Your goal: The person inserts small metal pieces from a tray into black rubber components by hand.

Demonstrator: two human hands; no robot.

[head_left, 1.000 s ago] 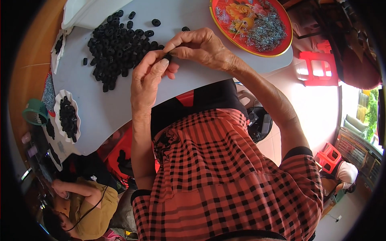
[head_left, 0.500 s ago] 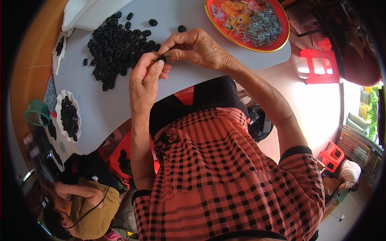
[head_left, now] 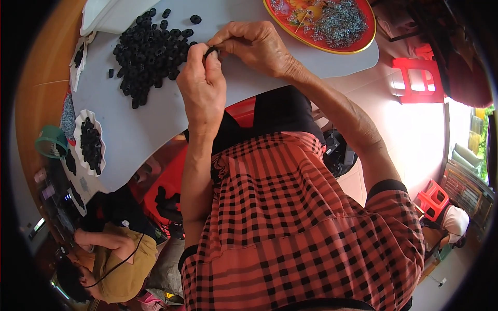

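Observation:
My left hand (head_left: 203,85) pinches a small black ring-shaped part (head_left: 210,51) between thumb and fingers, above the table. Against that part are the fingertips of my right hand (head_left: 255,47), pressed together; whatever they grip is too small to make out. Just left of my hands lies a heap of small black ribbed cylindrical parts (head_left: 148,59), a few scattered at its edges. Beyond my right hand, a red flowered tray (head_left: 276,23) with a gold rim holds a mass of small silvery metal pieces (head_left: 340,26) that look like springs.
The pale table (head_left: 119,150) has a curved front edge. On its left stand a scalloped white dish (head_left: 78,137) with black parts and a green round container (head_left: 46,142). A white tray (head_left: 124,18) is at the back. Another person (head_left: 124,254) sits lower left; red stools (head_left: 423,80) stand right.
Both hands, still together, have moved slightly farther over the table. The left hand has turned, its fingers curling in more tightly. The whole view has shifted slightly.

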